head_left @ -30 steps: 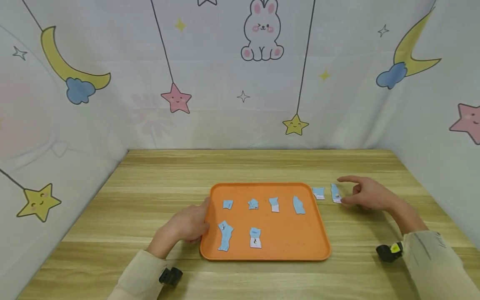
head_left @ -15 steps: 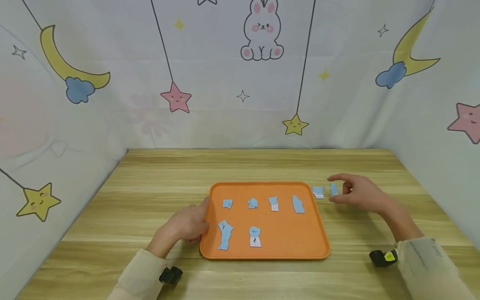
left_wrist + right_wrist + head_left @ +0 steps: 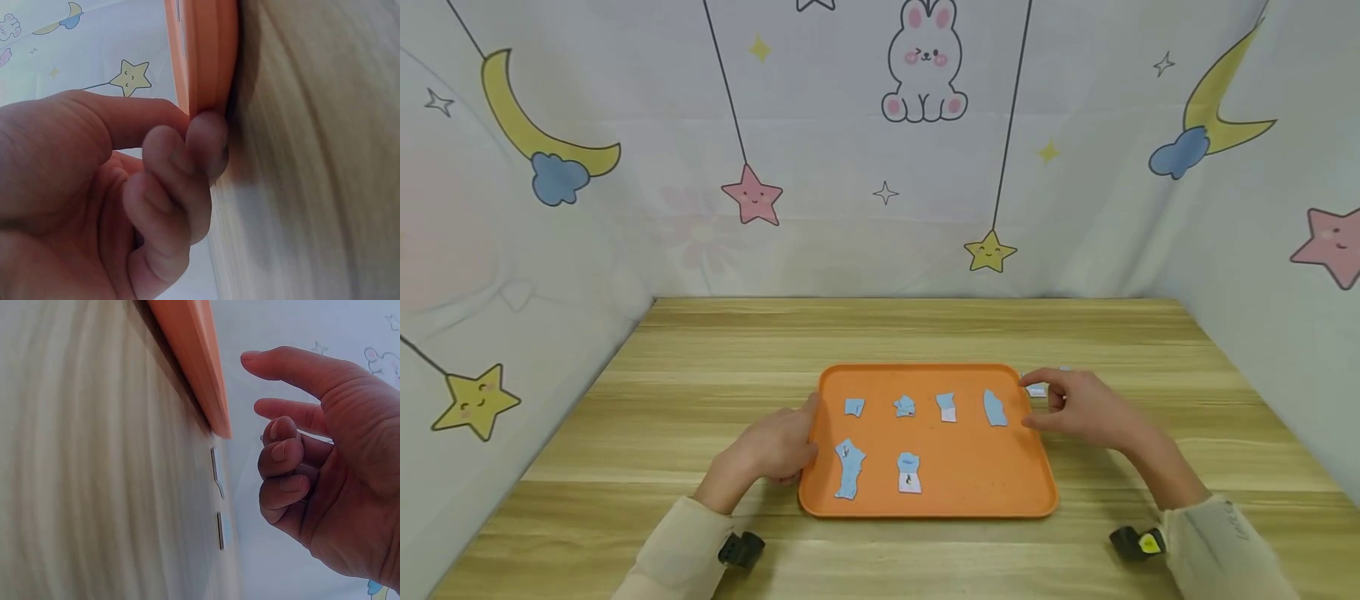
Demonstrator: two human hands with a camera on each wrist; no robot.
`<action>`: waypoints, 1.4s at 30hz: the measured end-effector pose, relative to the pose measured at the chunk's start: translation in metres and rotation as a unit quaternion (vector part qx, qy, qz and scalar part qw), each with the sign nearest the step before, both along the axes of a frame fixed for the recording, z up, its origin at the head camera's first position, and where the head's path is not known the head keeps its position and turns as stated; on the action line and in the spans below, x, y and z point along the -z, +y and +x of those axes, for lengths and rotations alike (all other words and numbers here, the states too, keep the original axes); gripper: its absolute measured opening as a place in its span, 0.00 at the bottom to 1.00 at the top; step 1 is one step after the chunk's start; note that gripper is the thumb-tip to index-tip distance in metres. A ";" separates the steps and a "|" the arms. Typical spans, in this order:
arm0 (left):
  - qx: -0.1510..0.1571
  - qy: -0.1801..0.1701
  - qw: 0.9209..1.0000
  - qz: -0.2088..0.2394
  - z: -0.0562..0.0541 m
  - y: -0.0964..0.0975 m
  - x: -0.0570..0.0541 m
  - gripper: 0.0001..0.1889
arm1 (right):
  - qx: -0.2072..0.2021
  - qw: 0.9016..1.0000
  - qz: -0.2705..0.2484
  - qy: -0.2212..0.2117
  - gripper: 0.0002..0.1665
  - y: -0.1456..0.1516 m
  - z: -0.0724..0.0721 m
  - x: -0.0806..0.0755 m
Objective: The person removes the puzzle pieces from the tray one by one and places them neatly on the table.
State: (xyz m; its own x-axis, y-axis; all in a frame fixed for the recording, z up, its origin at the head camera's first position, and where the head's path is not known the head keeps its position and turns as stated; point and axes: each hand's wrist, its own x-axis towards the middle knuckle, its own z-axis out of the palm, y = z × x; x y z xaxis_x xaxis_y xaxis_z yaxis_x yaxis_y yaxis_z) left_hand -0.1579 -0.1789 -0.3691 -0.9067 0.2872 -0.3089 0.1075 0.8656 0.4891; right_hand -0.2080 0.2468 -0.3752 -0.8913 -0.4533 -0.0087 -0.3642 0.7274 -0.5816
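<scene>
An orange tray (image 3: 977, 492) lies on the table, bearing several flat, jagged light-blue pieces, some with a white part. They include a long one (image 3: 850, 469) and a blue-and-white one (image 3: 909, 473). My left hand (image 3: 782, 446) pinches the tray's left rim; the left wrist view shows thumb and fingers on that edge. Over the right rim is my right hand (image 3: 1086, 408), thumb and index finger spread apart, the other fingers curled, nothing held. A pointed blue piece (image 3: 995, 408) lies closest to it inside the tray. Two more pieces (image 3: 216, 472) lie on the table beyond, partly hidden by this hand.
Around the tray runs a wood-grain table (image 3: 722, 350). A white cloth (image 3: 820, 167) printed with stars, moons and a rabbit hangs behind it and along both sides. Each wrist carries a small black camera, such as the left one (image 3: 742, 550).
My right hand has moved left from beside the outer table piece to the tray's right rim, its fingers still apart. The left hand stays on the left rim, and the pieces look unmoved.
</scene>
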 end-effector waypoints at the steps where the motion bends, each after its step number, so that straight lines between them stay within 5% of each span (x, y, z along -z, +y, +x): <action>1: 0.000 0.000 1.000 0.001 0.000 0.000 0.000 0.37 | -0.001 1.000 0.000 -0.003 0.32 -0.002 0.001 0.000; 15: 0.000 -0.002 1.000 -0.007 0.000 0.000 0.000 0.40 | -0.040 0.999 -0.007 0.023 0.24 -0.035 0.016 0.003; 42: -0.003 -0.006 1.000 -0.018 -0.002 0.001 0.001 0.40 | -0.070 0.997 0.040 0.000 0.27 -0.087 0.041 -0.002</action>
